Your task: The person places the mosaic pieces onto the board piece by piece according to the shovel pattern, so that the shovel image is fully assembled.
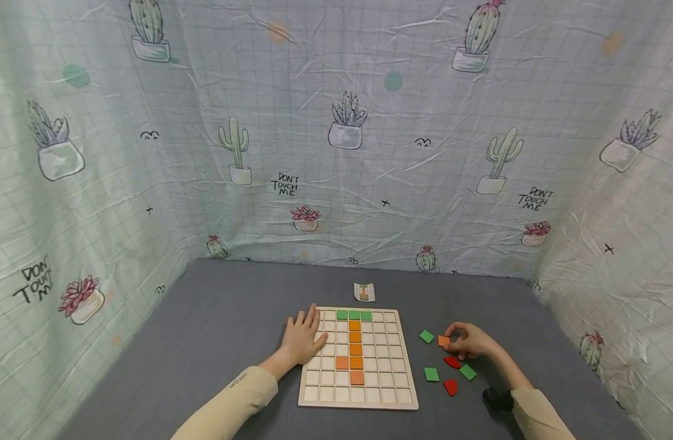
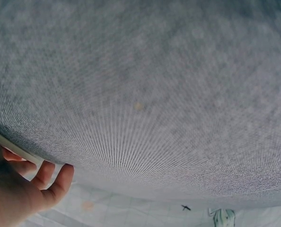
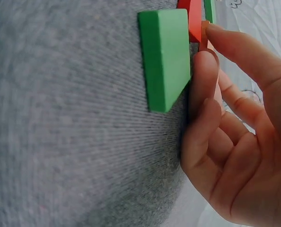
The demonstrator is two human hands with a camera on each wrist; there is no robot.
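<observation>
Right hand (image 1: 472, 341) pinches orange square tile (image 1: 443, 341); left hand (image 1: 301, 341) spread on pale wooden grid board (image 1: 386, 362); my worry: dragging low knocks nearby red curved tile (image 1: 452, 362).

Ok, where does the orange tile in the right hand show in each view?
Head: orange tile right of the board, pinched by the right hand.
Left wrist: not in it.
Right wrist: orange tile, a thin sliver near the top, right of centre.
Shared landmark: the grey tabletop, visible in all three.
</observation>
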